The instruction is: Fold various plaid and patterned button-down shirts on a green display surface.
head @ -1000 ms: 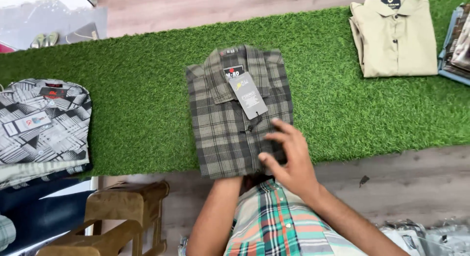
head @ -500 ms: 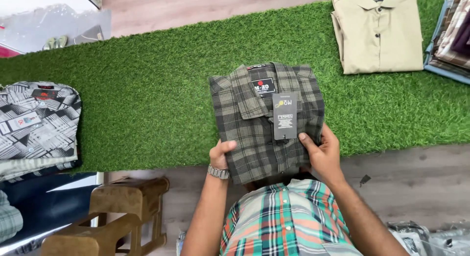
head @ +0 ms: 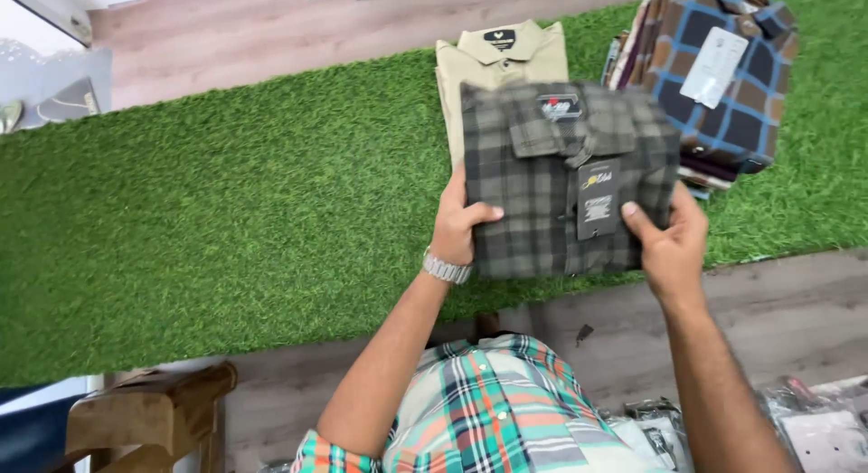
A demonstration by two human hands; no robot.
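Observation:
A folded grey-green checked shirt with a dark hang tag is lifted above the green turf counter, held by both hands. My left hand grips its left edge, a metal watch on the wrist. My right hand grips its right lower edge, thumb next to the tag. The shirt partly covers a folded beige shirt lying behind it on the turf.
A stack of folded shirts, topped by a blue-brown checked one with a white tag, sits at the right of the turf. A wooden stool stands at lower left. Plastic-wrapped packets lie at lower right on the wooden floor.
Both hands took hold of the grey-green checked shirt, lifted it off the turf and carried it right, over the beige shirt. The view swung right; the shirts at the left dropped out of sight.

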